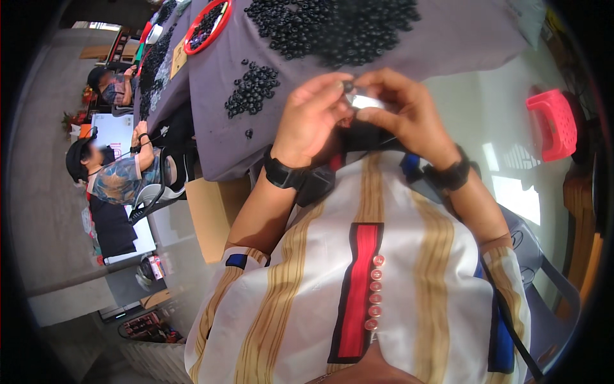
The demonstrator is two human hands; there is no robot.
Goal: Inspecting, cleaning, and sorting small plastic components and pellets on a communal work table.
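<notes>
My left hand (308, 121) pinches a small black round part (348, 86) between thumb and fingertips. Close against it, my right hand (409, 110) grips a short, shiny silver-white piece (366, 102) whose exact kind I cannot make out. Both hands are raised in front of my chest at the near edge of the table. A big heap of black ring-shaped parts (307, 29) covers the far side of the purple-grey tablecloth (441, 51). Nearer my left hand lies a smaller pile of the same parts (252, 89), with one loose part (249, 134) beside it.
A red-rimmed round tray (226, 19) holding black parts stands at the far left. Below the table edge is an open cardboard box (214, 214). Two people (131, 173) sit along the left. A pink plastic stool (554, 125) stands on the floor at right.
</notes>
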